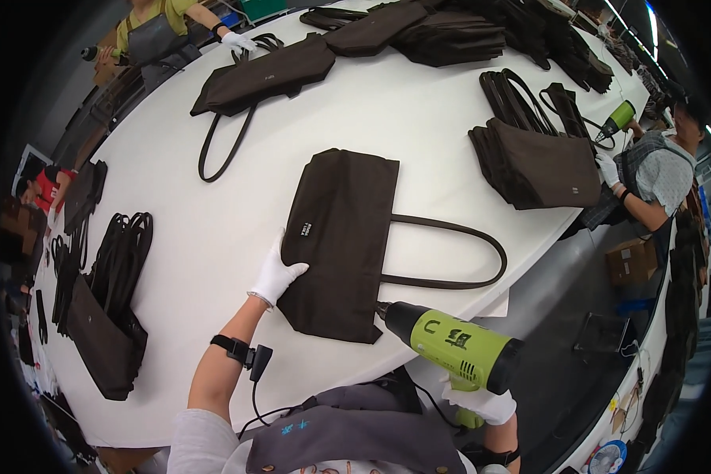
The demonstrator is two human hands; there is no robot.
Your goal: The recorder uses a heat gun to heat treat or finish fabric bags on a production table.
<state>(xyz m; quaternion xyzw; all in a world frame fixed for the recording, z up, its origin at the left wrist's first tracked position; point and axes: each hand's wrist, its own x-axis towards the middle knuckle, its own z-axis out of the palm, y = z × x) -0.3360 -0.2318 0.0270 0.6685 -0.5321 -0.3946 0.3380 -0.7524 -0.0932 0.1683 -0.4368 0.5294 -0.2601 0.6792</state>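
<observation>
A dark brown tote bag [344, 245] lies flat on the white table in front of me, its strap [494, 245] looped out to the right. My left hand [279, 272], in a white glove, rests on the bag's near left edge with thumb and fingers apart. In my gloved right hand [482, 401] is a green and black heat gun [454, 344], gripped by its handle. The gun's nozzle points at the bag's lower right edge, close to the strap side; whether it touches cannot be made out.
Stacked brown bags stand at the left [107, 332], the right [529, 162] and the far side [450, 35] of the white table [213, 316]. Co-workers stand around it; one at the right holds another heat gun [618, 118]. A cardboard box [632, 261] sits beyond the table edge.
</observation>
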